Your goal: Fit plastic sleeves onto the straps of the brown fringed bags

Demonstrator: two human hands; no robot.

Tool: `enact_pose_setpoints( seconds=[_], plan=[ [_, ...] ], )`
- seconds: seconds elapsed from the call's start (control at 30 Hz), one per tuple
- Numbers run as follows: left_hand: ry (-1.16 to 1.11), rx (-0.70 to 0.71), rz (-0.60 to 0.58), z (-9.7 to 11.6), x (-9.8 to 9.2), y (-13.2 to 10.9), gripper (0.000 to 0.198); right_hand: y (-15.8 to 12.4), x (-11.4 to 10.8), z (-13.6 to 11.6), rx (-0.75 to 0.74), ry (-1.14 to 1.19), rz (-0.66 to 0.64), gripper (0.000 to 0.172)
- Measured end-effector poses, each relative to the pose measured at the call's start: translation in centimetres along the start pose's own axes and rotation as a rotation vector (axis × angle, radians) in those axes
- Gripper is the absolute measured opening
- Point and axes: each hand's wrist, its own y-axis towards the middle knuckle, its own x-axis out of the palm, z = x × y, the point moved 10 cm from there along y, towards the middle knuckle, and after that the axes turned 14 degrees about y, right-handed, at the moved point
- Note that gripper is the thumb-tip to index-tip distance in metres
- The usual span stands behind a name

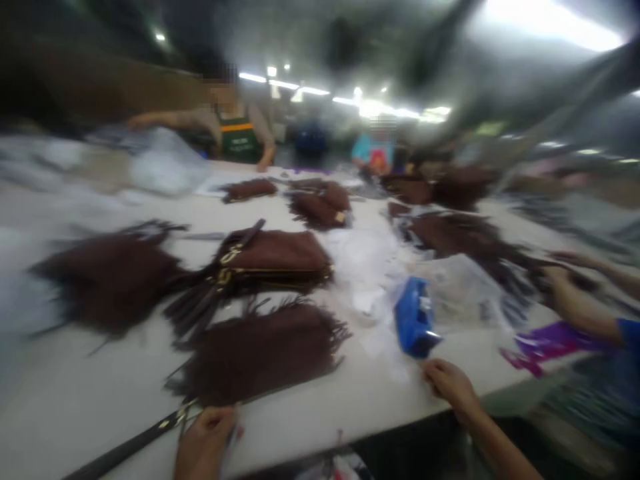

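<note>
My left hand [206, 440] is closed at the table's front edge, its fingers curled together. Something thin and pale shows beside it, too blurred to name. Just beyond lies a dark brown fringed bag [265, 353], its dark strap [130, 440] with gold-coloured fittings running to the lower left. My right hand [453, 387] is closed in a pinch near the front edge, close below a blue tape dispenser [414, 317]; what its fingers hold, if anything, I cannot make out. Behind the fringed bag sits a brown zipped bag [280, 257] with a tassel.
More brown fringed bags lie at left [115, 277] and back right [455, 233]. Clear plastic [465, 287] and white wrapping [365, 267] cover the middle right. A co-worker's hands [565, 287] work at right, near a purple packet [560, 340]. Other people stand across the table.
</note>
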Motion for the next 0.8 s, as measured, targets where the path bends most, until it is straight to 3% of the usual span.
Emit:
enact_pose_setpoints(
  seconds=[0.07, 0.17, 0.3, 0.4, 0.5, 0.8],
  plan=[
    [-0.110, 0.058, -0.119, -0.2, 0.9, 0.7, 0.022, -1.3, 3.7, 0.2, -0.080, -0.078, -0.095, 0.022],
    [-0.240, 0.005, -0.161, -1.2, 1.0, 1.5, 0.018, -5.7, 13.3, 0.6, -0.180, -0.138, -0.430, 0.034],
    [-0.318, -0.011, -0.220, -1.4, 1.3, 1.0, 0.017, -14.9, 26.9, 2.8, -0.109, -0.068, -0.921, 0.028],
    [-0.360, 0.014, -0.252, -1.1, 1.4, 0.6, 0.017, -18.7, 33.3, 4.2, -0.106, -0.066, -1.099, 0.020],
    [-0.399, 0.020, -0.271, -1.1, 1.5, 0.6, 0.015, -19.3, 35.9, 5.2, -0.173, -0.146, -1.158, 0.017],
    [-0.414, 0.018, -0.364, -1.5, 2.1, 1.1, 0.013, -19.7, 36.8, 5.5, -0.229, -0.214, -1.185, 0.020]
  ],
)
